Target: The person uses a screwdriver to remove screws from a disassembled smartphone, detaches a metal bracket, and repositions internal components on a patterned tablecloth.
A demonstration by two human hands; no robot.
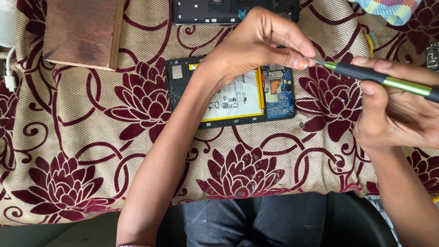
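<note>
A beige cloth (82, 137) patterned with dark maroon flowers and looping lines covers the tabletop, and the person's dark trousers show below its near edge. In the middle of the cloth lies an opened device (231, 93), its back removed, showing a white battery with yellow edging and, at its right end, a blue circuit board with a copper-coloured patch. The left hand (256, 43) reaches over the device's upper part, hiding some of it; its thumb and forefinger are pinched narrowly together at the metal tip of a screwdriver (384, 80), and whether a small part sits between them is too fine to tell. The right hand (393, 110) is curled around the screwdriver's black handle with green bands, holding it nearly level, tip pointing left, just above and to the right of the device's circuit board. Near the cloth's far edge lies a dark frame part (201, 13) with cut-outs, partly behind the left hand. A wooden block (84, 32) sits at the upper left, with a white cable (10, 75) beside it at the left edge. A colourful patterned fabric (388, 9) shows at the upper right corner.
</note>
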